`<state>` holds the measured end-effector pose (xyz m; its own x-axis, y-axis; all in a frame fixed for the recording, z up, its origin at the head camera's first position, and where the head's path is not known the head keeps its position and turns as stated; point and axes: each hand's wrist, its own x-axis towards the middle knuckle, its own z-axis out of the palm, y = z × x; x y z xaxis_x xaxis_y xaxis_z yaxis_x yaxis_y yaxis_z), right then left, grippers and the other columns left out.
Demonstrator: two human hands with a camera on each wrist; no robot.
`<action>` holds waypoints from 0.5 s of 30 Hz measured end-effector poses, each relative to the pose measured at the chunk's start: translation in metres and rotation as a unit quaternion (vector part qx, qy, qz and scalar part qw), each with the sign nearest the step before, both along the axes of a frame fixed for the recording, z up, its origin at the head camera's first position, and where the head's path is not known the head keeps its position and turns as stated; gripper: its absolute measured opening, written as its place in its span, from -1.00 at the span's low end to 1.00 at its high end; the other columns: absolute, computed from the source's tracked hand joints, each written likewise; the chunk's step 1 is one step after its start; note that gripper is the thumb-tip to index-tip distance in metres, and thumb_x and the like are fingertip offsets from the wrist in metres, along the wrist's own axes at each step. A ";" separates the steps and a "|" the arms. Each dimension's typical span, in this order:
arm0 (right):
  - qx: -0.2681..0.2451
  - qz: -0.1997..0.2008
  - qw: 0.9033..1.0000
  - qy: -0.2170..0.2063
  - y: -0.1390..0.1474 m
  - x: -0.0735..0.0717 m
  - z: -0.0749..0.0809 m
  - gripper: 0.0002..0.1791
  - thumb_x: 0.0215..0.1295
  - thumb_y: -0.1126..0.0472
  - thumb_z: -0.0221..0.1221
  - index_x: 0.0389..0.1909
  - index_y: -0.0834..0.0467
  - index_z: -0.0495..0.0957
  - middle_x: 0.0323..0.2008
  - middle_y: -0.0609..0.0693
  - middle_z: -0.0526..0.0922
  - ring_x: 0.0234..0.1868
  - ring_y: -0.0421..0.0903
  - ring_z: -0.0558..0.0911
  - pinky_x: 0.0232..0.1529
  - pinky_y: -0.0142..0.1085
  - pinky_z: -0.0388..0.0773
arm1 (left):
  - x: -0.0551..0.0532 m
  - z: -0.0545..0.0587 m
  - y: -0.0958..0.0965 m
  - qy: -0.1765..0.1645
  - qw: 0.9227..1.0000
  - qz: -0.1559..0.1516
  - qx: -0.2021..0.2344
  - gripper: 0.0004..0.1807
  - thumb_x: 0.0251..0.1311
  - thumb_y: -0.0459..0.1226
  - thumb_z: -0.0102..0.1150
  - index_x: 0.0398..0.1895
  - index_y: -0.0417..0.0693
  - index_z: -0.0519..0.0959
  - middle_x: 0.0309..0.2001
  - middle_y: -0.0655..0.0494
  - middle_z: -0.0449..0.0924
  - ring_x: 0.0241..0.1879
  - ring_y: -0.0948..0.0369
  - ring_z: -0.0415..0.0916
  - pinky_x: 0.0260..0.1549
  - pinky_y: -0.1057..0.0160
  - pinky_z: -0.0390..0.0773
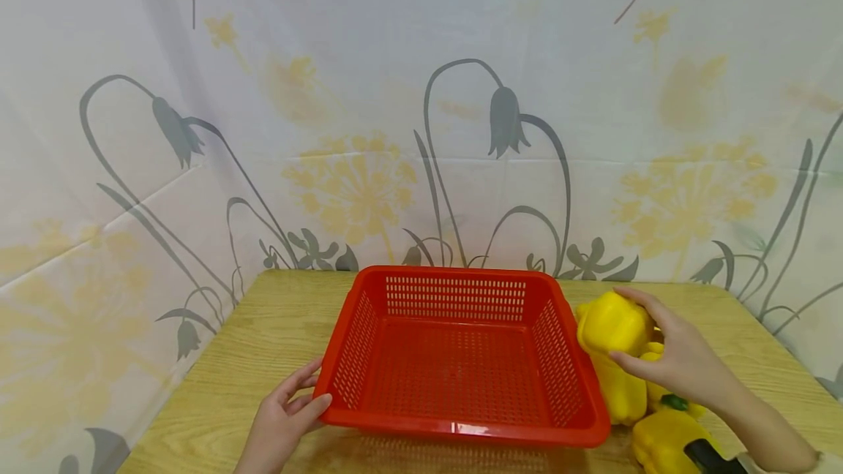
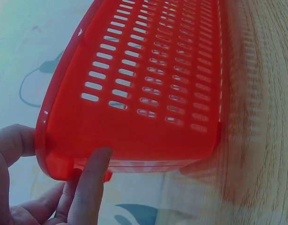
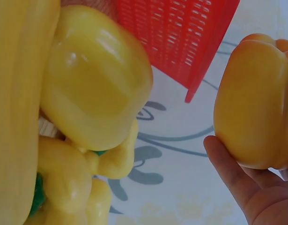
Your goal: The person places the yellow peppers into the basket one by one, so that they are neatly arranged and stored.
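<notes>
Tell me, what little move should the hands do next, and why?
I'd guess the right hand should move its yellow pepper left, over the red basket. That pepper is held up just beside the basket, no pepper shows inside, and the left hand holds the basket at its near left corner.

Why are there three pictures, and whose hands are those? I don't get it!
There's no robot here, just a person's two bare hands. The big picture comes from a camera on the person's head, looking forward and down. The other two come from a camera on each wrist, so things look close and tilted. On the wooden table sits a red basket, with yellow peppers to its right. The left hand holds the basket by its near left corner. The right hand grips another pepper, beside the basket's right edge.
</notes>
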<state>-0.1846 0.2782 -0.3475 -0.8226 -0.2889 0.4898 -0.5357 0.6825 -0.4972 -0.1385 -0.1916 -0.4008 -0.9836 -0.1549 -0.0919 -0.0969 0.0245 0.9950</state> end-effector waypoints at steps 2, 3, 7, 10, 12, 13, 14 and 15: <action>0.000 0.005 1.000 0.001 -0.003 -0.001 0.001 -0.11 -0.12 0.32 0.43 0.29 0.17 0.23 0.04 0.23 0.41 -0.21 -0.37 0.46 -0.35 -0.41 0.58 | 0.000 0.001 0.000 -0.001 1.000 0.000 0.000 -0.39 0.12 -0.44 0.21 0.27 -0.27 0.31 0.01 -0.18 0.33 -0.14 0.03 0.53 -0.33 0.09 0.63; 0.000 0.008 1.000 0.002 -0.005 -0.001 0.001 -0.11 -0.11 0.31 0.43 0.30 0.16 0.22 0.05 0.22 0.40 -0.20 -0.37 0.45 -0.34 -0.42 0.57 | 0.000 0.001 0.000 -0.001 1.000 0.000 0.000 -0.39 0.12 -0.44 0.21 0.27 -0.27 0.31 0.01 -0.18 0.33 -0.14 0.03 0.53 -0.33 0.09 0.63; -0.006 0.019 1.000 -0.002 -0.011 -0.004 0.003 -0.13 -0.08 0.31 0.42 0.30 0.17 0.22 0.08 0.20 0.39 -0.17 -0.36 0.45 -0.31 -0.43 0.56 | 0.000 0.001 0.000 -0.001 1.000 0.000 0.001 -0.39 0.12 -0.44 0.21 0.27 -0.28 0.31 0.01 -0.18 0.33 -0.15 0.03 0.53 -0.33 0.09 0.63; -0.013 0.028 0.999 -0.009 -0.015 -0.007 0.005 -0.14 -0.07 0.32 0.41 0.29 0.20 0.21 0.08 0.22 0.38 -0.18 -0.34 0.46 -0.34 -0.41 0.57 | 0.000 0.000 0.000 0.001 1.000 0.000 0.002 -0.40 0.12 -0.44 0.21 0.27 -0.28 0.31 0.01 -0.19 0.33 -0.15 0.03 0.53 -0.33 0.09 0.63; -0.013 0.031 0.999 -0.008 -0.017 -0.008 0.006 -0.14 -0.06 0.31 0.40 0.30 0.20 0.21 0.08 0.20 0.39 -0.19 -0.33 0.46 -0.33 -0.42 0.57 | 0.000 0.000 0.000 0.001 1.000 -0.001 0.003 -0.40 0.12 -0.44 0.21 0.27 -0.28 0.31 0.01 -0.19 0.33 -0.15 0.02 0.53 -0.33 0.09 0.63; -0.013 0.034 0.999 -0.005 -0.019 -0.009 0.007 -0.14 -0.07 0.32 0.41 0.29 0.22 0.21 0.08 0.20 0.39 -0.19 -0.31 0.47 -0.32 -0.42 0.56 | 0.000 0.000 0.000 0.001 1.000 -0.001 0.003 -0.40 0.12 -0.44 0.21 0.27 -0.28 0.31 0.01 -0.18 0.33 -0.15 0.02 0.53 -0.33 0.09 0.63; -0.011 0.035 0.999 0.000 -0.020 -0.010 0.008 -0.14 -0.07 0.32 0.41 0.29 0.22 0.22 0.07 0.19 0.40 -0.19 -0.31 0.47 -0.30 -0.43 0.55 | 0.000 0.000 0.000 0.001 1.000 -0.002 0.004 -0.40 0.12 -0.44 0.21 0.27 -0.28 0.31 0.01 -0.19 0.33 -0.15 0.02 0.53 -0.33 0.09 0.63; -0.009 0.036 0.999 0.003 -0.021 -0.011 0.009 -0.14 -0.08 0.32 0.41 0.29 0.21 0.22 0.08 0.18 0.40 -0.18 -0.30 0.47 -0.27 -0.44 0.54 | 0.000 0.000 0.001 0.002 1.000 -0.002 0.005 -0.40 0.12 -0.43 0.21 0.27 -0.28 0.31 0.01 -0.19 0.33 -0.14 0.02 0.53 -0.32 0.09 0.63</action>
<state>-0.1954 0.2567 -0.3388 -0.7967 -0.3386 0.5007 -0.5866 0.6325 -0.5057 -0.1390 -0.1910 -0.4006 -0.9847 -0.1491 -0.0905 -0.0936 0.0141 0.9955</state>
